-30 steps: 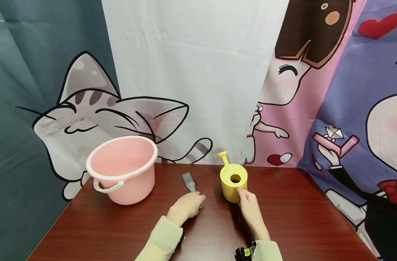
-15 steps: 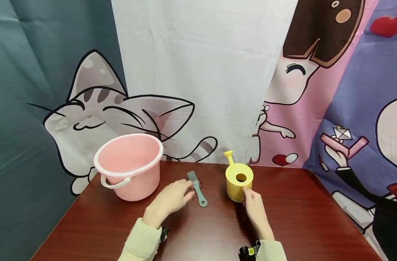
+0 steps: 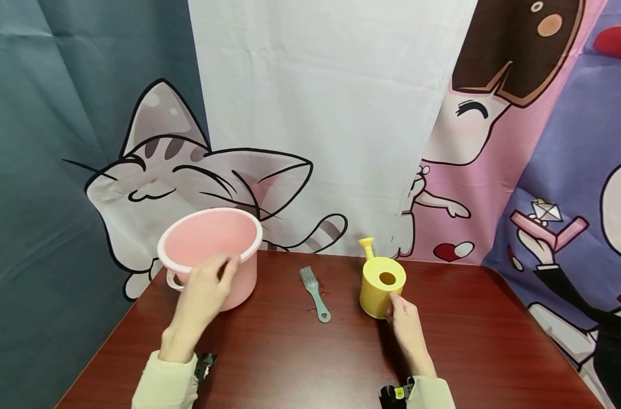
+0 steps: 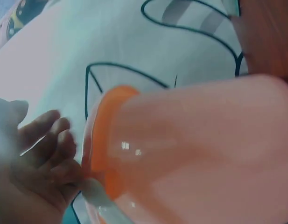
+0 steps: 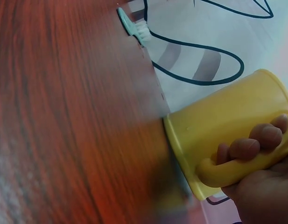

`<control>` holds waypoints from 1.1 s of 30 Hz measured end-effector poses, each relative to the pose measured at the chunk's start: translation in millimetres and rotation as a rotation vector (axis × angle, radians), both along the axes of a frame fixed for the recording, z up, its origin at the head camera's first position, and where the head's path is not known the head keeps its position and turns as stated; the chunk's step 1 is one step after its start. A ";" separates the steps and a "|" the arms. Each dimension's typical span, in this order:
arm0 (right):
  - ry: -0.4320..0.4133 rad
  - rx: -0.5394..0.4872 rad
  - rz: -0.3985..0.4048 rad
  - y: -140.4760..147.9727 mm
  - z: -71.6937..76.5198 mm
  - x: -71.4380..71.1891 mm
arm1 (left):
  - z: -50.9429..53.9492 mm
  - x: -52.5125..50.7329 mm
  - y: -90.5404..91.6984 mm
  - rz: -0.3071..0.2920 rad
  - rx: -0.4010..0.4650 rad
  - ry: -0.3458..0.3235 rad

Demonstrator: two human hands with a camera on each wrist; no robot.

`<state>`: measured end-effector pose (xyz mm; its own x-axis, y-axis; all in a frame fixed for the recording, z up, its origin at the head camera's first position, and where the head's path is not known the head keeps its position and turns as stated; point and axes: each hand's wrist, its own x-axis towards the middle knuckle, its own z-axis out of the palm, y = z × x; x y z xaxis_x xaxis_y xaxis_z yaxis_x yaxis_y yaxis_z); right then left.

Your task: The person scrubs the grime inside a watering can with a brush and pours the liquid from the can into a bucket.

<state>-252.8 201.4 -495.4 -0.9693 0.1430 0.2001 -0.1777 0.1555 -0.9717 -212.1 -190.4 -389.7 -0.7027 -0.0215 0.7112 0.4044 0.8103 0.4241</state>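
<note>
My left hand (image 3: 200, 292) is raised in front of a pink bucket (image 3: 244, 278) on the left of the table. In the left wrist view its fingers (image 4: 41, 128) bend loosely beside the bucket's rim, with nothing held; the little finger is close to the white bail handle (image 4: 99, 200), and contact is unclear. My right hand (image 3: 406, 326) grips the handle (image 5: 232, 172) of a yellow watering can (image 3: 377, 298), which stands upright, spout to the back. Between bucket and can lies a green brush (image 3: 316, 295), its pale bristles (image 5: 143, 31) visible in the right wrist view.
Small drops (image 3: 324, 292) dot the dark red-brown table (image 3: 280, 363) around the brush. A printed cloth backdrop (image 3: 331, 113) with cartoon figures hangs right behind the table's back edge.
My left hand has let go of the brush, leaving it on the table, and moved left to the bucket. The right hand stays on the watering can; the head view has shifted slightly left.
</note>
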 end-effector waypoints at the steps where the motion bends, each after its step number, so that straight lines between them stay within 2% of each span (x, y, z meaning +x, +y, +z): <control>1: -0.001 -0.012 0.002 0.5 -0.2 -0.2 | 0.9 0.2 -4.8 0.019 0.019 0.029; 4: -0.008 -0.085 0.018 1.2 -0.6 -0.3 | 3.5 -0.2 -18.4 0.078 0.065 0.102; 7: -0.029 -0.159 0.023 1.1 -1.3 -0.1 | 3.3 -2.4 -33.4 0.132 0.105 0.146; 10: -0.058 -0.189 0.013 1.2 -0.3 -0.2 | 1.1 -4.5 -49.3 0.187 0.157 0.166; 13: -0.082 -0.190 -0.023 1.4 2.7 -0.5 | -1.8 -5.5 -64.7 0.263 0.212 0.156; 17: -0.093 -0.183 -0.082 3.1 8.8 -0.5 | -5.8 -6.2 -83.8 0.349 0.274 0.078; 23: -0.087 -0.189 -0.149 10.5 25.0 3.2 | -15.2 -12.8 -102.8 0.399 0.362 -0.095; 27: -0.064 -0.270 -0.168 11.6 34.5 5.8 | -19.9 -17.8 -114.3 0.392 0.394 -0.196; 30: -0.046 -0.306 -0.176 10.9 38.9 8.4 | -20.6 -18.3 -125.9 0.370 0.373 -0.257; 33: -0.036 -0.300 -0.189 12.2 43.1 10.3 | -19.6 -17.6 -136.2 0.347 0.343 -0.300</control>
<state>-242.5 213.6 -452.3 -0.9258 0.3675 0.0886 -0.1381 -0.1105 -0.9842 -229.7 -326.6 -409.3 -0.7831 -0.4818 0.3932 -0.0398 0.6698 0.7414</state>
